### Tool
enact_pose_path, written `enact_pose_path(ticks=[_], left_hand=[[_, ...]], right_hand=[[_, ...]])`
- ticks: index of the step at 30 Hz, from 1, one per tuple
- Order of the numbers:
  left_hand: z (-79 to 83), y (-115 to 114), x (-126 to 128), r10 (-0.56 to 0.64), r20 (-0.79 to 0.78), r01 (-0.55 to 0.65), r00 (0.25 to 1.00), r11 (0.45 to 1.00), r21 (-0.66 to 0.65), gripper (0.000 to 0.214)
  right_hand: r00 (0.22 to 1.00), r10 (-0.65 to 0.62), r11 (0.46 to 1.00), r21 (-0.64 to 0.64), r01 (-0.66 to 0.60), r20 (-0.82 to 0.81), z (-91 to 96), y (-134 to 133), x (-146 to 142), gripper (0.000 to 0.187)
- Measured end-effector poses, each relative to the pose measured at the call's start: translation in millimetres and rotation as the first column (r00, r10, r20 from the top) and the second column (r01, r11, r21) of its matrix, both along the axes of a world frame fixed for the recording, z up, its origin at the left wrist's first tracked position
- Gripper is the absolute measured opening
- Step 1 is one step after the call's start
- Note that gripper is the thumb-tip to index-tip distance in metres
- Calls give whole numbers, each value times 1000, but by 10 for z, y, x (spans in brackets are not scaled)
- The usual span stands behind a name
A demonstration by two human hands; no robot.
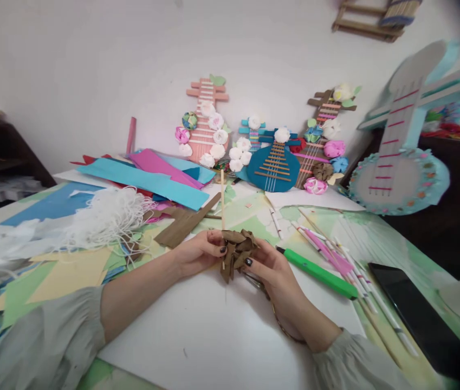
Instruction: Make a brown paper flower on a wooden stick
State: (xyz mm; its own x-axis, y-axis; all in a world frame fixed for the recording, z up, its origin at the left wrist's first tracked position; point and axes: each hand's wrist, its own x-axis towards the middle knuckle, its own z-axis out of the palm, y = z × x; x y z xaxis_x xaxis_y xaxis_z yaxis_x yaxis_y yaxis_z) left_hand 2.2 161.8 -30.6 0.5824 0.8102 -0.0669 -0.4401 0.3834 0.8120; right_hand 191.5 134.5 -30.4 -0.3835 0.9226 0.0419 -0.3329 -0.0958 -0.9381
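Note:
Between my two hands, over a white board (197, 330), is a brown crepe paper flower (238, 246) with crumpled, folded petals. My left hand (199, 252) pinches its left side, thumb and fingers closed, where a thin wooden stick (222, 203) rises upright. My right hand (269, 265) grips the flower's right side with thumb and fingertips. Below the right palm part of a metal tool, perhaps scissors (255, 281), shows; most of it is hidden. Close by on the right lies a green utility knife (321, 273). A strip of brown crepe paper (185, 222) lies beyond my left hand.
White string (108, 216) and coloured paper sheets (144, 181) are heaped at the left. Decorated paper instruments (274, 165) lean against the back wall, with a large pale blue one (400, 173) at right. Wrapped sticks (360, 276) and a black phone (412, 319) lie right.

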Motion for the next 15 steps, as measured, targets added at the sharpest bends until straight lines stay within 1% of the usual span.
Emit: enact_pose_path(ticks=[2,4,10,13,15], left_hand=[[6,-3,8,14,0,-14,1000,1000,-3,40],[7,-9,20,30,-10,-30,999,1000,-6,38],[23,-32,58,77,-60,-77,995,997,3,36],[56,-46,74,96,-73,-95,993,995,10,35],[89,-73,95,103,-72,-104,992,995,3,31]], right_hand=[[999,-30,1000,2,30,23,-1,-6,-7,57],[998,-56,998,0,56,36,-12,-9,-8,57],[994,-96,995,16,96,43,-47,2,1,44],[995,-100,995,20,100,8,-47,3,2,42],[992,-121,993,0,121,-20,-31,5,10,41]])
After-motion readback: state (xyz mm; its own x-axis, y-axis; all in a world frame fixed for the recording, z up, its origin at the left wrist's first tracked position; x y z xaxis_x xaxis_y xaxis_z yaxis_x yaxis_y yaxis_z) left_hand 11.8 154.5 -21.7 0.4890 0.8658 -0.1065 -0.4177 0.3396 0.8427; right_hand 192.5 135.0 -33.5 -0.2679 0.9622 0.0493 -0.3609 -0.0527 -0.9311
